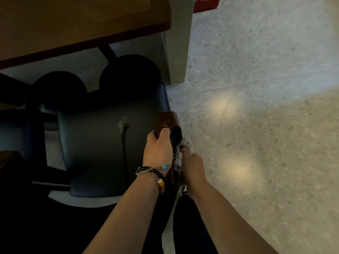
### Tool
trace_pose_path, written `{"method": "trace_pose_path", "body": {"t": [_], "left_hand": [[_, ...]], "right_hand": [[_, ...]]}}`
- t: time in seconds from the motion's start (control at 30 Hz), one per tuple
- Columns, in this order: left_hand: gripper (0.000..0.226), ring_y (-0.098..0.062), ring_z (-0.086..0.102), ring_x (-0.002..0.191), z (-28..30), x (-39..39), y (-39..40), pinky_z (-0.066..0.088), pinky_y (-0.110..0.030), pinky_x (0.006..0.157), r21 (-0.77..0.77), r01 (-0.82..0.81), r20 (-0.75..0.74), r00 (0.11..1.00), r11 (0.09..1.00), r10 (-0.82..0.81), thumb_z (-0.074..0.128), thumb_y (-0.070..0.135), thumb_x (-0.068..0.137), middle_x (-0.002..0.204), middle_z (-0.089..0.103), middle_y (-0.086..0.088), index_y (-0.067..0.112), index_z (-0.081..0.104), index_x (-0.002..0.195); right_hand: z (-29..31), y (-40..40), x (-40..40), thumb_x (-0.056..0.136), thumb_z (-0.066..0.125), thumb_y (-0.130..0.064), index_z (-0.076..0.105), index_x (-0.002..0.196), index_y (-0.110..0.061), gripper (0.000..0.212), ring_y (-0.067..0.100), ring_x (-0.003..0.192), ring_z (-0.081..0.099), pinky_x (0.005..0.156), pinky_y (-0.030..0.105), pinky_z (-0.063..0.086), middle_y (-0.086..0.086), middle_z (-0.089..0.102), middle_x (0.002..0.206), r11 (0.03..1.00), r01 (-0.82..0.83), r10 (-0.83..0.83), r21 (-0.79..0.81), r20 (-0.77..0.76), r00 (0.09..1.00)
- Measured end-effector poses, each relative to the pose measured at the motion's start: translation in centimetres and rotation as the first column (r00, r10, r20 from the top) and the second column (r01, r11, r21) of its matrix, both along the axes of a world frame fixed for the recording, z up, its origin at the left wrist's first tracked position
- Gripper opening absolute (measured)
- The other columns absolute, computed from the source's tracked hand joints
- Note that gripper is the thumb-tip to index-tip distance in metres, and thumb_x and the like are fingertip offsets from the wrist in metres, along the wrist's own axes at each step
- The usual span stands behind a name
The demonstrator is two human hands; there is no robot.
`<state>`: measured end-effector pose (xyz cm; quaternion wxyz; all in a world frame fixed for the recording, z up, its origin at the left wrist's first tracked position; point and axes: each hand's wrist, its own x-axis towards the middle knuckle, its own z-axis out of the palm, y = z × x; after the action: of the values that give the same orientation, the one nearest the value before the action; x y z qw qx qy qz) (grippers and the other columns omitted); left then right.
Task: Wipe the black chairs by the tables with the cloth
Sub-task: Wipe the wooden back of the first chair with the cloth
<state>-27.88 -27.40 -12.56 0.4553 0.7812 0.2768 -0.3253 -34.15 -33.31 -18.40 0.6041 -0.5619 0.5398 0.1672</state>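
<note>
A black padded chair (102, 143) stands below me, its seat dark and glossy, with a brown wooden armrest (167, 119) on its right side. My left hand (158, 149), with beaded bracelets on the wrist, grips the near end of that armrest. My right hand (192, 162) holds a pale grey cloth (186, 146) against the outer side of the armrest, just right of my left hand. Much of the cloth is hidden between the two hands.
A brown wooden table (73, 24) spans the top left, with two round black bases (128, 74) under it. A grey pillar (178, 43) rises beside the chair. Another dark chair (16, 129) sits at left. Speckled floor (266, 107) spreads to the right.
</note>
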Motion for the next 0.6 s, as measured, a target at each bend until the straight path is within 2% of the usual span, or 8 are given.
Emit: {"method": "trace_pose_path", "body": {"t": [0.1, 0.17, 0.27, 0.33, 0.4, 0.47, 0.57, 0.6], "left_hand": [[0.049, -0.003, 0.038, 0.068, 0.2, 0.1, -0.2, 0.029, -0.027, 0.064, 0.037, 0.014, 0.002, 1.000, 0.999, -0.014, 0.037, 0.048, 0.097, 0.080, 0.040, 0.016, 0.023, 0.043, 0.138], [0.048, 0.000, 0.035, 0.068, 0.4, 0.3, -0.2, 0.027, -0.025, 0.060, 0.055, 0.019, 0.003, 1.000, 0.998, -0.020, 0.035, 0.047, 0.098, 0.080, 0.037, 0.017, 0.022, 0.044, 0.138], [0.046, 0.001, 0.033, 0.068, 0.1, 0.2, -0.2, 0.027, -0.025, 0.064, 0.073, 0.061, 0.027, 0.998, 0.996, -0.063, 0.032, 0.045, 0.099, 0.084, 0.037, 0.016, 0.024, 0.043, 0.139], [0.045, -0.004, 0.038, 0.075, 0.0, 0.2, 0.0, 0.029, -0.023, 0.075, 0.052, 0.069, 0.043, 0.997, 0.996, -0.071, 0.032, 0.042, 0.100, 0.094, 0.041, 0.014, 0.024, 0.045, 0.139], [0.045, -0.013, 0.051, 0.098, 0.0, 0.1, 0.1, 0.035, -0.027, 0.093, -0.049, -0.032, 0.038, 0.999, 0.998, 0.034, 0.038, 0.039, 0.099, 0.112, 0.053, 0.007, 0.017, 0.047, 0.138], [0.043, -0.027, 0.055, 0.116, 0.3, 0.0, 0.7, 0.039, -0.039, 0.105, -0.121, -0.122, -0.024, 0.992, 0.985, 0.120, 0.041, 0.035, 0.100, 0.127, 0.059, -0.008, 0.012, 0.053, 0.134], [0.040, -0.027, 0.063, 0.104, 0.9, -0.4, 2.3, 0.048, -0.044, 0.093, -0.277, -0.434, -0.252, 0.894, 0.857, 0.371, 0.041, 0.045, 0.097, 0.112, 0.069, -0.007, 0.021, 0.066, 0.116], [0.041, -0.026, 0.063, 0.103, 1.2, -0.7, 2.8, 0.049, -0.043, 0.088, -0.324, -0.481, -0.286, 0.871, 0.815, 0.401, 0.039, 0.047, 0.098, 0.111, 0.069, -0.005, 0.022, 0.066, 0.115]], "right_hand": [[-0.7, -1.1, 0.1, 0.101, 0.047, -0.028, 0.057, 0.077, -0.019, 0.027, 0.019, 0.076, 0.057, 0.079, 0.036, 0.047, 0.003, 0.059, 0.081, 0.979, -0.037, 0.024, 0.203, 0.062, 0.998], [-0.8, -1.4, 0.3, 0.102, 0.045, -0.023, 0.057, 0.079, -0.019, 0.026, 0.020, 0.076, 0.057, 0.076, 0.033, 0.047, 0.002, 0.058, 0.080, 0.961, -0.063, 0.036, 0.268, 0.103, 0.994], [0.2, -0.9, -0.7, 0.098, 0.050, -0.024, 0.061, 0.074, -0.014, 0.029, 0.022, 0.073, 0.059, 0.067, 0.033, 0.044, 0.004, 0.059, 0.067, 0.987, -0.036, 0.008, 0.157, 0.172, 0.985], [2.1, -0.1, -1.9, 0.093, 0.053, -0.028, 0.061, 0.070, -0.021, 0.026, 0.016, 0.066, 0.057, 0.062, 0.030, 0.044, 0.001, 0.058, 0.064, 0.998, -0.039, 0.022, 0.054, 0.295, 0.955], [4.4, 0.3, -3.1, 0.089, 0.053, -0.034, 0.062, 0.070, -0.025, 0.024, 0.010, 0.062, 0.056, 0.056, 0.022, 0.045, 0.000, 0.059, 0.064, 0.998, -0.067, 0.062, -0.004, 0.431, 0.900], [6.2, 0.2, -3.5, 0.089, 0.055, -0.037, 0.064, 0.075, -0.024, 0.021, 0.007, 0.062, 0.057, 0.054, 0.016, 0.046, 0.002, 0.063, 0.071, 0.989, -0.110, 0.145, -0.100, 0.498, 0.855], [7.5, -0.8, -1.6, 0.095, 0.058, -0.028, 0.062, 0.076, -0.022, 0.020, 0.001, 0.056, 0.052, 0.051, 0.011, 0.041, 0.003, 0.060, 0.067, 0.956, -0.197, 0.279, -0.219, 0.461, 0.842], [7.8, -1.1, -0.6, 0.095, 0.057, -0.026, 0.060, 0.074, -0.020, 0.022, 0.000, 0.053, 0.050, 0.049, 0.010, 0.039, 0.001, 0.057, 0.064, 0.943, -0.208, 0.307, -0.261, 0.434, 0.847]]}}
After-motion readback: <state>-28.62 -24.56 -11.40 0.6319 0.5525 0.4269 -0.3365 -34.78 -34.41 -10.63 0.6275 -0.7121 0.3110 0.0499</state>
